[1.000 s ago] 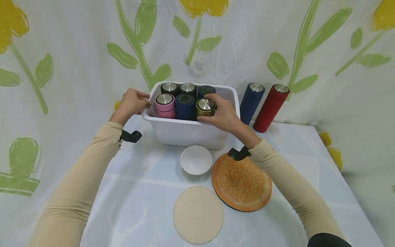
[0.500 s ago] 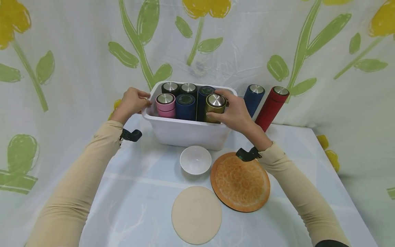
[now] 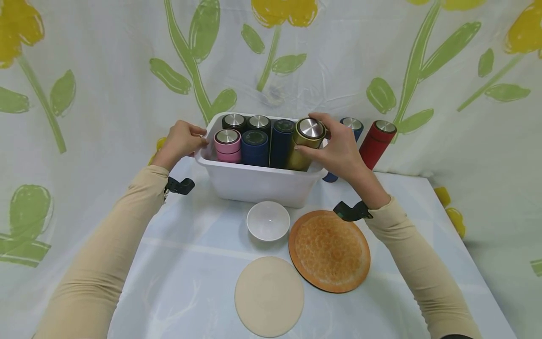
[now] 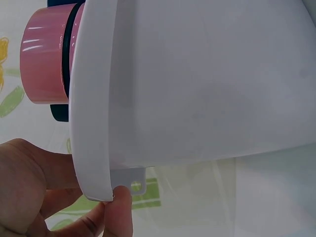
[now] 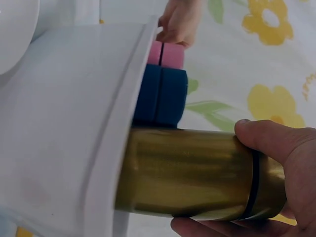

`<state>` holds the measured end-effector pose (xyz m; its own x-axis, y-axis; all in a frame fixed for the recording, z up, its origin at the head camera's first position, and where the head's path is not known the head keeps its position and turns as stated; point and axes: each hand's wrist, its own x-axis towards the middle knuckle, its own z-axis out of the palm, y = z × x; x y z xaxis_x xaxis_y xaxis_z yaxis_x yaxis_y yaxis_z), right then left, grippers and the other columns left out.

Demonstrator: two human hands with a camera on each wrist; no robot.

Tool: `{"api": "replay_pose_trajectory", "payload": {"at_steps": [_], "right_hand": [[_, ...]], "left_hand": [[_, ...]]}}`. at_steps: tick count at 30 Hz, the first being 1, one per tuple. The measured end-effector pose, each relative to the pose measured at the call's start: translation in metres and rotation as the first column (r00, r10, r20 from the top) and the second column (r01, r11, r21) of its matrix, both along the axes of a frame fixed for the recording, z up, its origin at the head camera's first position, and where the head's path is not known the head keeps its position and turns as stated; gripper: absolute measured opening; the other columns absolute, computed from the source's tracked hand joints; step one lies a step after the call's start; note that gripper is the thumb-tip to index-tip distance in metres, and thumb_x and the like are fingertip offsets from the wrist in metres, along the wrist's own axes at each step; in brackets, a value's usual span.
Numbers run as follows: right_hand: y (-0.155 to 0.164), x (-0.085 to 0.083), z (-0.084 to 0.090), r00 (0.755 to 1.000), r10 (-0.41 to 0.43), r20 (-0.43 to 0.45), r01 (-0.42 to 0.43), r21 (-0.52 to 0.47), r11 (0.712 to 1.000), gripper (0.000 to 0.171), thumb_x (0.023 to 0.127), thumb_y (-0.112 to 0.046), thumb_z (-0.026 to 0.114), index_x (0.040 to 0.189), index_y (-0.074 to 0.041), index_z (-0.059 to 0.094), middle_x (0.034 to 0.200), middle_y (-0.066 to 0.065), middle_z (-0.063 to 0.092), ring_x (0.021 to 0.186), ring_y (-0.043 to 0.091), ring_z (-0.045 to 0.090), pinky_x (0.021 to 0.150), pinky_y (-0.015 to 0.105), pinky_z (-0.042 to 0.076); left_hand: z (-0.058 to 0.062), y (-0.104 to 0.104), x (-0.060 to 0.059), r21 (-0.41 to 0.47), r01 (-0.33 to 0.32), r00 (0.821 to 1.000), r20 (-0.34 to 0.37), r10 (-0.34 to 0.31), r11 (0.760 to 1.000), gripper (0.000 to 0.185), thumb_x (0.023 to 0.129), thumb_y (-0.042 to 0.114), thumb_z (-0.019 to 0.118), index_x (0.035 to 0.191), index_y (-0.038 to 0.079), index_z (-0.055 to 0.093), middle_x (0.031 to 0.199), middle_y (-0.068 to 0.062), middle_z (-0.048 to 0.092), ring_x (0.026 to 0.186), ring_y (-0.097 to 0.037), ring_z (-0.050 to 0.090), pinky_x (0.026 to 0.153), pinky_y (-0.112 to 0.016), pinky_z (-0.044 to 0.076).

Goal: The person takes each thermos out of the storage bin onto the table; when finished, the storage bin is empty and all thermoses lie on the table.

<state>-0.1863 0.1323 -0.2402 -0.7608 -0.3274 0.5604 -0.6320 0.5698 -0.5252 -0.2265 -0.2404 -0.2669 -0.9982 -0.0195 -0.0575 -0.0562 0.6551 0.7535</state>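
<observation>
Right hand (image 3: 338,150) grips gold flask (image 3: 306,141), apparently half-raised from bin (image 3: 254,181); left hand (image 3: 179,141) grips its rim.

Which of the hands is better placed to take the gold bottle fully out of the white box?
Probably the right hand: it already grips the gold bottle near its cap, partly raised above the white box. The left hand holds the box rim, steadying it.
</observation>
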Motion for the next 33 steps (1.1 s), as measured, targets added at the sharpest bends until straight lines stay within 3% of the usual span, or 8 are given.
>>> {"api": "replay_pose_trajectory", "payload": {"at_steps": [4, 14, 22, 33], "right_hand": [[0.005, 0.003, 0.006, 0.999, -0.004, -0.034, 0.004, -0.002, 1.000, 0.071, 0.077, -0.020, 0.088, 0.138, -0.004, 0.054, 0.126, 0.010, 0.065, 0.106, 0.022, 0.063, 0.085, 0.039, 0.055], [0.014, 0.016, 0.023, 0.989, 0.000, -0.149, -0.005, -0.033, 0.999, 0.071, 0.076, -0.016, 0.089, 0.137, -0.003, 0.055, 0.128, 0.008, 0.064, 0.106, 0.019, 0.065, 0.085, 0.016, 0.051], [0.021, 0.032, 0.040, 0.976, -0.014, -0.217, -0.008, -0.102, 0.995, 0.071, 0.073, -0.011, 0.090, 0.136, -0.005, 0.058, 0.124, 0.003, 0.065, 0.103, 0.014, 0.064, 0.072, 0.014, 0.052], [0.035, 0.049, 0.055, 0.980, -0.079, -0.182, 0.034, -0.239, 0.970, 0.073, 0.071, 0.002, 0.087, 0.137, -0.006, 0.058, 0.121, 0.006, 0.065, 0.098, 0.011, 0.065, 0.063, 0.014, 0.054]], "left_hand": [[0.000, 0.001, 0.000, -0.006, -0.002, 1.000, -0.007, 0.002, 1.000, 0.046, 0.095, 0.013, 0.064, 0.137, -0.004, 0.057, 0.125, -0.027, 0.060, 0.102, -0.038, 0.064, 0.074, -0.037, 0.061], [-0.001, 0.000, 0.000, -0.002, -0.002, 1.000, 0.007, 0.002, 1.000, 0.047, 0.095, 0.013, 0.064, 0.138, -0.004, 0.056, 0.126, -0.027, 0.060, 0.103, -0.038, 0.064, 0.075, -0.037, 0.061], [-0.001, -0.001, 0.002, 0.001, -0.003, 1.000, 0.008, 0.003, 1.000, 0.048, 0.095, 0.013, 0.064, 0.139, -0.004, 0.055, 0.126, -0.027, 0.060, 0.102, -0.038, 0.063, 0.077, -0.039, 0.060], [0.000, 0.000, -0.001, -0.017, -0.002, 1.000, 0.001, 0.002, 1.000, 0.048, 0.095, 0.015, 0.064, 0.139, -0.004, 0.055, 0.128, -0.027, 0.059, 0.103, -0.036, 0.062, 0.075, -0.037, 0.060]]}}
